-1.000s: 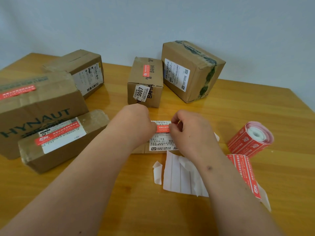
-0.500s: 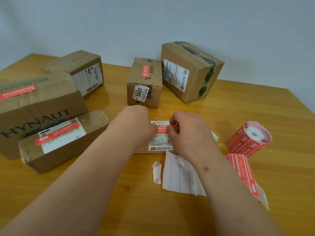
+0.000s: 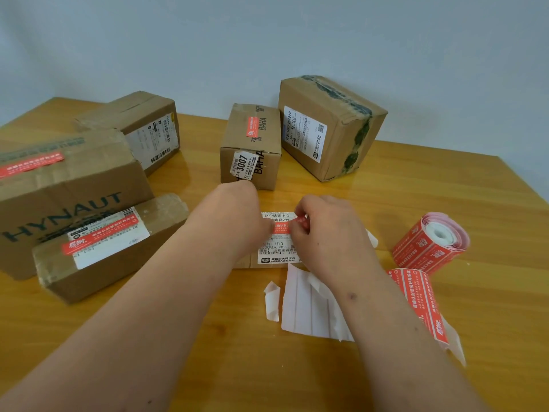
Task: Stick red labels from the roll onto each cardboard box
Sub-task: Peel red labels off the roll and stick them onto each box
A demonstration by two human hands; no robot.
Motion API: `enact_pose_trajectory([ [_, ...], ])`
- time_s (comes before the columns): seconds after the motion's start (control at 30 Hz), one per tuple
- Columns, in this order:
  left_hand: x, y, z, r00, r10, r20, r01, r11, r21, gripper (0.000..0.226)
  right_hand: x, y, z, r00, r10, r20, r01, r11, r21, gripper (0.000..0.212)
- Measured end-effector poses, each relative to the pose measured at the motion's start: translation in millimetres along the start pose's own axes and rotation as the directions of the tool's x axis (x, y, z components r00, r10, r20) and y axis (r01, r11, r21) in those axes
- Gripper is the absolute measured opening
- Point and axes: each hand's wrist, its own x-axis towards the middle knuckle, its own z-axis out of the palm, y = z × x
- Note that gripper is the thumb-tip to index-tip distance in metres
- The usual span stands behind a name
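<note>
Now right hand (image 3: 329, 233) fingers (image 3: 300, 226) pinch red label (image 3: 282, 228).

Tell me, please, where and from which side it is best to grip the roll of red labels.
Grip the roll across its curved red sides, coming from above. It lies on its side on the table, so both sides are free. Probably avoid the open end: layers are loose there. The strip trails toward the person, so lift gently.

Glossy wood, matt cardboard, slick paper.
I saw the table (image 3: 445, 203) as varnished wood with sheen; boxes (image 3: 329, 126) were dull brown cardboard under shiny tape; the roll (image 3: 430, 245) looked like smooth red paper, the backing (image 3: 306, 310) plain white paper.
</note>
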Motion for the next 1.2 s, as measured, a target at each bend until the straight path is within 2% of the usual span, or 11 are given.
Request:
enact_pose_trajectory([
  [0.1, -1.0, -3.9, -0.6, 1.0, -0.025, 0.005, 0.025, 0.999, -0.045, 0.045, 0.6, 1.0, -3.5, 1.0, 0.021, -0.016, -0.021, 1.0, 0.002, 0.027],
  [0.2, -1.0, -10.0, 0.8, 1.0, -0.019, 0.008, 0.019, 0.994, -0.109, 0.036, 3.2, 4.4, -6.9, 0.997, 0.071, -0.026, -0.07, 0.997, 0.041, 0.041],
  [0.3, -1.3, -14.9, 1.5, 1.0, -0.009, -0.03, 0.004, 0.986, -0.165, 0.017, 2.5, 7.8, -7.5, 0.994, 0.108, -0.018, -0.106, 0.992, 0.072, 0.041],
  [0.43, -5.9, -15.7, 5.7, 0.998, -0.014, -0.068, -0.001, 0.977, -0.212, 0.014, 2.4, 8.6, -4.3, 0.989, 0.129, -0.074, -0.119, 0.985, 0.122, 0.035],
  [0.57, -9.0, -10.3, 7.8, 0.995, 0.001, -0.102, -0.017, 0.987, -0.157, 0.028, 6.2, 4.5, 4.7, 0.985, 0.145, -0.096, -0.128, 0.977, 0.169, 0.034],
  [0.67, -9.2, -11.6, 7.2, 0.995, -0.006, -0.103, -0.013, 0.983, -0.183, 0.016, 9.2, 7.3, 7.4, 0.985, 0.158, -0.067, -0.149, 0.982, 0.119, 0.029],
  [0.77, -13.0, -17.2, 7.8, 0.995, -0.008, -0.099, -0.016, 0.971, -0.239, 0.015, 6.0, 11.1, 5.6, 0.987, 0.149, -0.063, -0.136, 0.976, 0.172, 0.031],
  [0.9, -21.3, -13.9, 5.7, 0.999, 0.028, -0.041, -0.036, 0.975, -0.218, 0.04, -1.4, 10.4, 5.1, 0.995, 0.096, 0.001, -0.095, 0.977, 0.189, 0.049],
  [1.07, -21.2, -21.7, 7.9, 0.997, 0.036, -0.075, -0.058, 0.945, -0.322, 0.025, -2.8, 14.3, 0.0, 0.995, 0.104, -0.01, -0.099, 0.97, 0.224, 0.035],
  [1.2, -21.1, -24.2, 8.6, 0.996, 0.027, -0.08, -0.054, 0.929, -0.365, 0.024, -1.5, 14.8, 0.9, 0.995, 0.099, -0.009, -0.095, 0.974, 0.204, 0.028],
])
